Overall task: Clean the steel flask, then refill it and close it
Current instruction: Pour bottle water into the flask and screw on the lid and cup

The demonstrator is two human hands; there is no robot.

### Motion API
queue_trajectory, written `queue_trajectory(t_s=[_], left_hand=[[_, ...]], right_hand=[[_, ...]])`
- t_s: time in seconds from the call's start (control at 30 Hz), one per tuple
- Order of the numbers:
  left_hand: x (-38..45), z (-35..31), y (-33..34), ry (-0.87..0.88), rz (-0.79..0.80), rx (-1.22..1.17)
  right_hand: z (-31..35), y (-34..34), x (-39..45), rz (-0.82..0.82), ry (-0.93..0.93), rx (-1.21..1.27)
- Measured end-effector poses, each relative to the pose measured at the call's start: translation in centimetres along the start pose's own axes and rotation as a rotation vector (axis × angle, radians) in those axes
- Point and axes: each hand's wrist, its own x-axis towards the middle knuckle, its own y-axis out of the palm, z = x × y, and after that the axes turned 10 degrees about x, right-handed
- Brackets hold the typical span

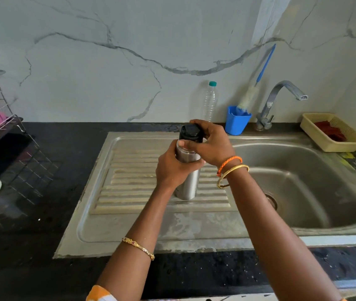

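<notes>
At the centre of the frame I am wrapping my left hand point(172, 168) round the upright flask point(187, 181) on the sink's point(129, 231) drainboard while my right hand's point(211, 144) fingers are gripping its cap point(191, 133); the smooth, rigid steel probably slips when wet, so I am holding high on the body.

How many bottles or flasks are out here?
2: the steel flask held upright over the drainboard, and a clear plastic bottle standing against the wall behind it. None seem hidden.
</notes>
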Motion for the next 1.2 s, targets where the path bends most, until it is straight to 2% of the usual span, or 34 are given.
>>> queue_trajectory(t_s=[0.07, 0.23, 0.33, 0.57, 0.77, 0.8, 0.9, 0.93, 1.0, 1.07, 1.1, 1.2], left_hand=[[0.2, 0.1, -0.3, 0.001, 0.038, -0.007], [1.2, 0.0, -1.3, 0.013, 0.186, -0.049], [1.5, 0.0, -1.4, -0.011, 0.22, -0.044], [0.9, 0.4, -0.3, -0.034, 0.087, -0.016], [0.8, 0.4, 0.0, -0.038, 0.048, 0.037], [0.9, 0.5, -0.1, -0.034, 0.06, 0.031], [1.1, 0.6, -0.6, 0.004, 0.081, 0.011], [1.1, 0.6, -0.8, 0.019, 0.094, 0.003], [1.2, 0.5, -1.1, 0.036, 0.129, -0.017], [1.3, 0.5, -1.2, 0.038, 0.151, -0.044], [1.3, 0.6, -1.2, 0.038, 0.161, -0.055], [1.3, 0.8, -1.0, 0.039, 0.192, -0.092]], right_hand=[[0.0, -0.1, 0.0, 0.0, 0.001, 0.015], [-0.7, -1.2, 1.4, 0.289, 0.086, 0.239], [-1.2, -0.7, 2.1, 0.345, 0.045, 0.28], [-1.3, 0.0, 1.7, 0.228, 0.014, 0.238], [-2.2, 1.0, 1.6, 0.062, 0.008, 0.051], [-1.9, 0.7, 1.7, 0.095, 0.024, 0.061], [-1.1, -1.6, 1.7, 0.357, 0.144, 0.17], [-1.3, -2.6, 1.8, 0.349, 0.202, 0.256], [-2.3, -4.3, 2.9, 0.16, 0.315, 0.368], [-4.0, -5.1, 4.4, 0.032, 0.406, 0.226], [-5.0, -5.2, 5.0, 0.036, 0.439, 0.086], [-7.3, -4.1, 6.3, 0.232, 0.483, -0.291]])
